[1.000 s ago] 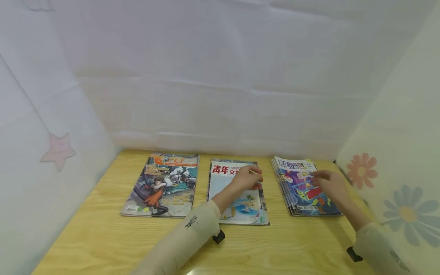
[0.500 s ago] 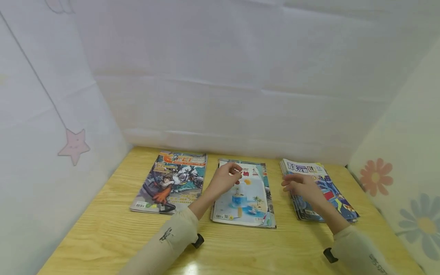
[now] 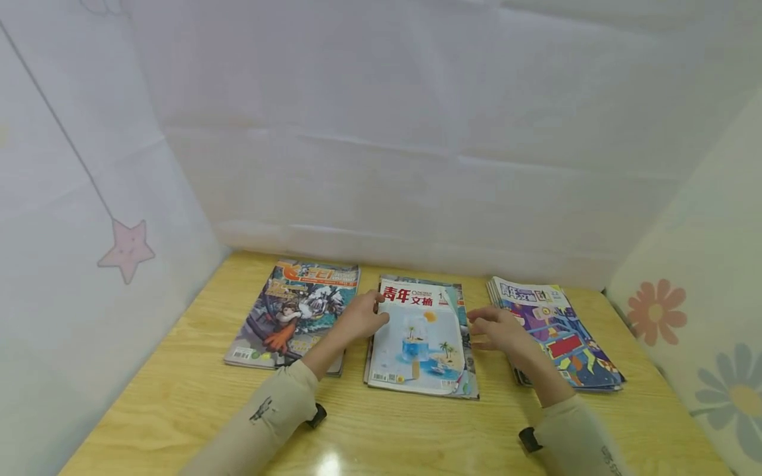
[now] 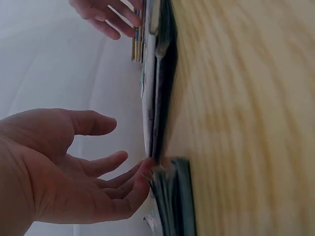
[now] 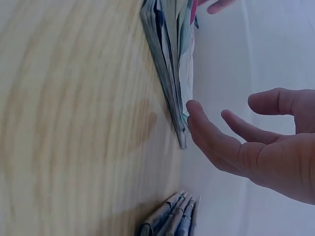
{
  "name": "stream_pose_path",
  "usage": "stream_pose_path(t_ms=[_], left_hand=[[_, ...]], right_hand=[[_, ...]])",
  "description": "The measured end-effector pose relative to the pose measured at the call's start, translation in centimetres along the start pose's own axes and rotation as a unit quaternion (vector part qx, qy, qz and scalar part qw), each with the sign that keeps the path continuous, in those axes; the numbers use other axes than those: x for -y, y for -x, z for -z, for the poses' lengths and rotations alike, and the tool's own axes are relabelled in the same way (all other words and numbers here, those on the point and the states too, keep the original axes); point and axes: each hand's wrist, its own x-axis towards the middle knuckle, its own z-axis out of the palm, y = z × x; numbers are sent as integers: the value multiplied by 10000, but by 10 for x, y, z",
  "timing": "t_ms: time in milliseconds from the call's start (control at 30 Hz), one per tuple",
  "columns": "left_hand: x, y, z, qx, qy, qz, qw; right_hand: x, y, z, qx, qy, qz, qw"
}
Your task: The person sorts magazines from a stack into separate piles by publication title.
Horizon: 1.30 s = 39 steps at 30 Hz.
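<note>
Three stacks of magazines lie in a row on a wooden table (image 3: 178, 403). The middle stack (image 3: 419, 337) has a white cover with red characters and a blue island picture. My left hand (image 3: 360, 316) is at the middle stack's left edge, fingers straight, fingertips (image 4: 145, 169) touching the edge. My right hand (image 3: 497, 327) is at that stack's right edge, fingers extended, fingertips (image 5: 194, 110) against the edge (image 5: 179, 93). The left stack (image 3: 297, 311) shows a cartoon cover. The right stack (image 3: 553, 334) has a purple and blue cover.
White sheeting walls the table at the back (image 3: 417, 165) and on the left, with a pink star (image 3: 127, 249). A flowered panel (image 3: 702, 330) closes the right side. Bare wood runs along the front of the table.
My left hand came off the middle cover to its left edge. My right hand left the right stack and moved to the middle stack's right edge.
</note>
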Motion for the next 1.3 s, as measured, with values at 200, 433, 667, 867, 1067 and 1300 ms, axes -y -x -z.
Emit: stream_pose_path(t_ms=[200, 433, 667, 867, 1067, 1300], left_hand=[[1, 3, 5, 76, -256, 66, 9996], [5, 4, 1, 29, -237, 103, 9997], [17, 2, -5, -199, 1029, 550, 9930], [26, -4, -7, -287, 2648, 933, 9594], [21, -9, -9, 585, 4535, 1050, 8831], [14, -10, -7, 1339, 4565, 1179, 8717]], right_hand=[[-3, 0, -7, 20, -25, -251, 9997], [-8, 1, -15, 64, 18, -437, 9990], [-15, 2, -18, -52, -76, -526, 9986], [-21, 2, -19, -66, -195, -637, 9978], [-21, -3, -18, -26, -257, -505, 9984], [-13, -6, -14, -52, -196, -430, 9989]])
